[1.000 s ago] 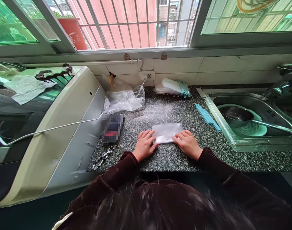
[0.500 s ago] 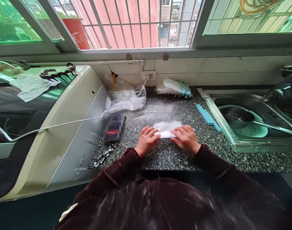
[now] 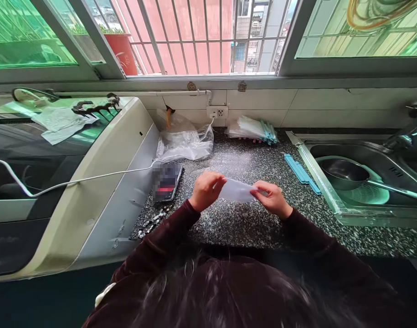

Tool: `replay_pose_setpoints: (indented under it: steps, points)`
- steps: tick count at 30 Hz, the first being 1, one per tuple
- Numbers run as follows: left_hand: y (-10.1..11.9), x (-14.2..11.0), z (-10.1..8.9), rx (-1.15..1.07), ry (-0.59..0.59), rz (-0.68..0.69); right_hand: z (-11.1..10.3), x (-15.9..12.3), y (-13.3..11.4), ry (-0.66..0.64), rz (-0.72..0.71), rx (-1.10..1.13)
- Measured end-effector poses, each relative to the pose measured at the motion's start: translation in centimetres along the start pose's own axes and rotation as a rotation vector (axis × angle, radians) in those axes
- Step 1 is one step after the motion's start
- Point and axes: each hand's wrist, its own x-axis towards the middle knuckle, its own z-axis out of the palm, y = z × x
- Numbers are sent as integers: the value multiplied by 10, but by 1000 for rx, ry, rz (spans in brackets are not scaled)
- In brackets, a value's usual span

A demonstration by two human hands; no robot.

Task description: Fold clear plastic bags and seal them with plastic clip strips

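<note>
A folded, milky plastic bag [image 3: 238,190] is stretched between my two hands, above the speckled dark countertop [image 3: 225,228]. My left hand [image 3: 207,189] pinches its left end between thumb and fingers. At the other end, my right hand [image 3: 271,199] grips the bag's right edge with thumb and fingertips. Further right on the counter lie several flat light-blue sealing strips [image 3: 301,173]. Behind the bag, near the wall, rests a stack of clear plastic bags [image 3: 247,128] with blue strips at its right end.
A phone [image 3: 169,182], partly blurred out, lies left of my hands beside a white washing machine [image 3: 102,182]. Crumpled clear plastic [image 3: 187,143] sits by the wall socket [image 3: 217,112]. On the right, a metal sink [image 3: 334,214] holds a pan [image 3: 345,172] with a long handle.
Both hands have lifted the bag off the counter and now hold it tilted between them. Before, it lay flat under my fingers. The view has shifted slightly.
</note>
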Motion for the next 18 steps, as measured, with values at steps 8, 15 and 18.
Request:
replay_pose_setpoints:
  steps: [8, 15, 18]
  points:
    - [-5, 24, -1, 52, -245, 18, 3, 9, -7, -210, 160, 145]
    - [0, 37, 4, -220, -326, -253, 12, 12, -6, -204, 229, 271]
    - [-7, 35, 6, -550, -338, -468, 16, 7, 4, 20, 297, 360]
